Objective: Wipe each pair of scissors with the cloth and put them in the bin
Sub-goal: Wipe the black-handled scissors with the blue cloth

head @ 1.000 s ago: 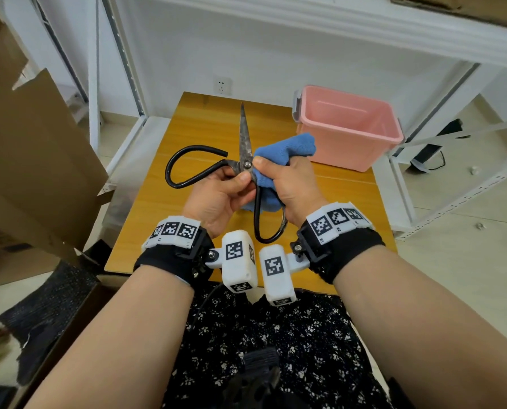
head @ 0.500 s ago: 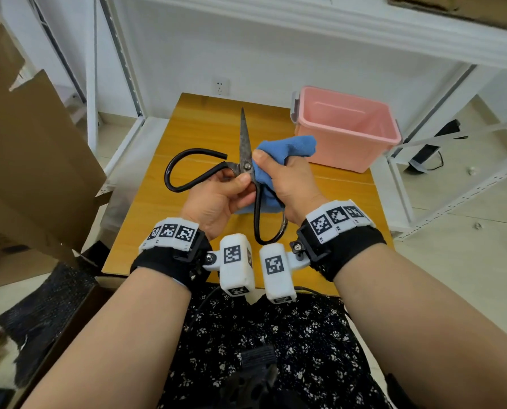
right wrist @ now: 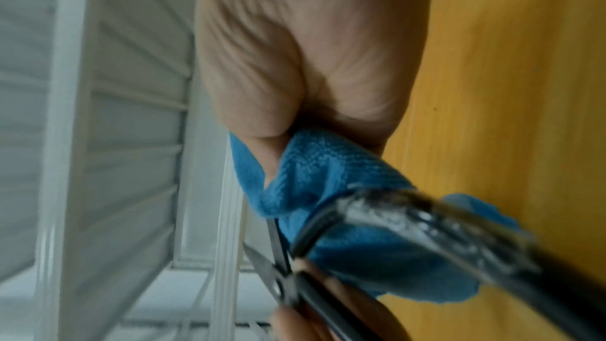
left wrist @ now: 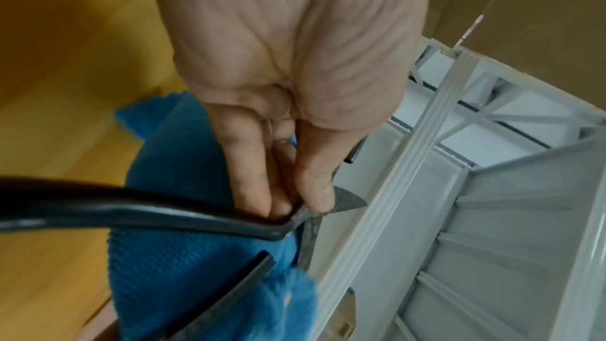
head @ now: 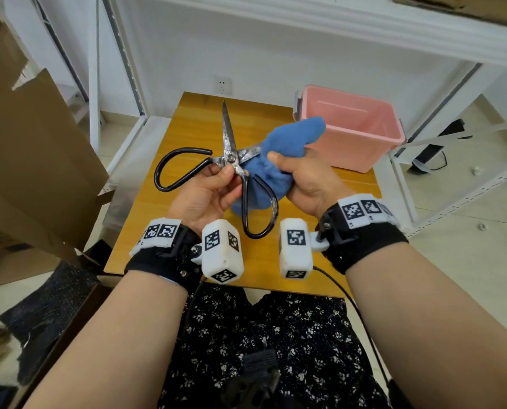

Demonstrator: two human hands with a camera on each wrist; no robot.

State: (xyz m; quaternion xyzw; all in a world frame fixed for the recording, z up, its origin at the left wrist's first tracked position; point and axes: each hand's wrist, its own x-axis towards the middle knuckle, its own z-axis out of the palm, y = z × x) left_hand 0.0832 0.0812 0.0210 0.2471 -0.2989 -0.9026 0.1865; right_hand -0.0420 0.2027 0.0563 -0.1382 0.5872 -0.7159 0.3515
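A pair of black-handled metal scissors [head: 228, 143] is held above the wooden table [head: 199, 113] with its blades spread apart. My left hand [head: 208, 190] pinches the scissors at the pivot, seen close up in the left wrist view [left wrist: 285, 204]. One blade points away from me; the other runs right into the blue cloth [head: 287, 143]. My right hand [head: 308, 178] grips that cloth around this blade. The right wrist view shows the cloth [right wrist: 328, 178] bunched under the palm and a scissor handle [right wrist: 442, 230] across it. The pink bin [head: 349, 128] stands at the table's back right.
A brown cardboard box [head: 31, 157] stands close on the left. White metal shelving [head: 122, 54] runs behind the table, and a rack [head: 453, 178] stands on the right. A wall socket [head: 222, 85] sits behind the table. My lap lies below the near edge.
The scissor blades have spread apart. My right hand with the cloth has moved right and away along the right blade. The left hand keeps its pinch at the pivot.
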